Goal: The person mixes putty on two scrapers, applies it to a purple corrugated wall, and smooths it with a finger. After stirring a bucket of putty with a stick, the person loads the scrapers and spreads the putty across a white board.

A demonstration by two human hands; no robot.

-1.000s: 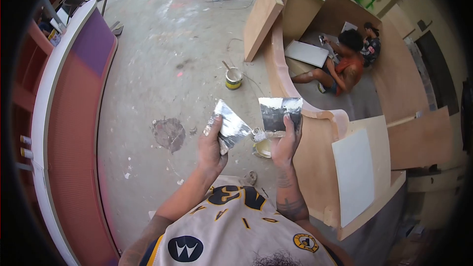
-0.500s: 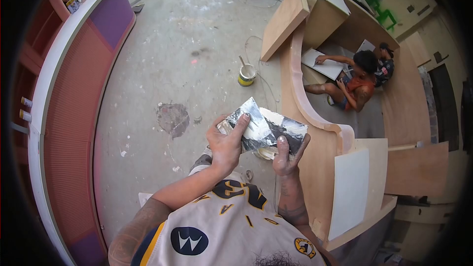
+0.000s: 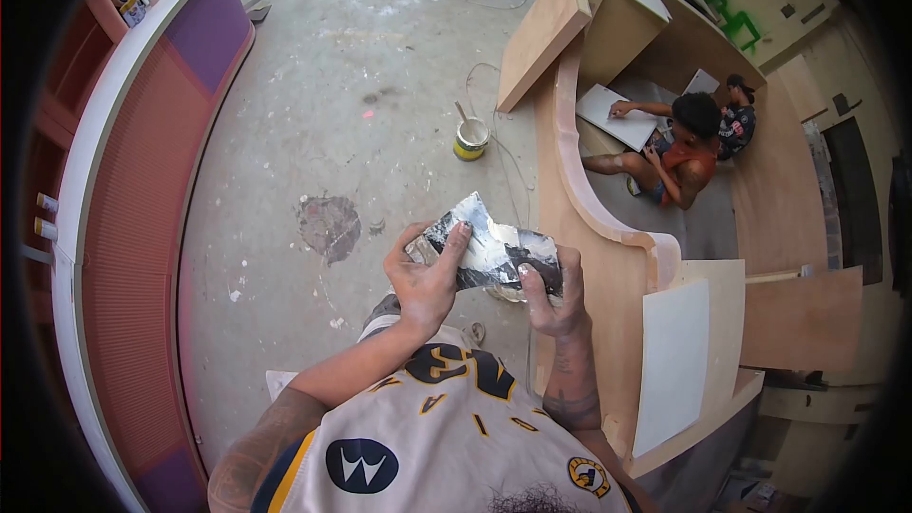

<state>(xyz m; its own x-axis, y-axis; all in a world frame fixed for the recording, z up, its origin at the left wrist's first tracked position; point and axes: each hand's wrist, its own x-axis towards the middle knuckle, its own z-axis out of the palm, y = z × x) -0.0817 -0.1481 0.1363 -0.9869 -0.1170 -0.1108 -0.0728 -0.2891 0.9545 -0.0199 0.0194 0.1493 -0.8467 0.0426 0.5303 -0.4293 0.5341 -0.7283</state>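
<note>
My left hand (image 3: 427, 275) is closed around a flat metal putty spreader (image 3: 478, 226), its thumb pressed on the face of the blade. White putty smears cover that blade. In my right hand (image 3: 556, 296) is a second putty spreader (image 3: 540, 252), dark with white putty along its upper part, pinched with the thumb in front and fingers behind. The two blades overlap in front of my body, edge against face. Beneath them a pale rounded edge is partly hidden. Both hands carry whitish dust.
An open can with a stick (image 3: 470, 140) stands on the concrete floor ahead. On the right curves a plywood counter (image 3: 591, 323); inside it a person in orange (image 3: 692, 157) sits by a white panel (image 3: 616, 117), another person behind. A pink-fronted counter (image 3: 142, 209) lines the left.
Both hands have shifted slightly left, and the right one has come closer to the left. The spreaders overlap more, the right blade sliding in behind or against the left.
</note>
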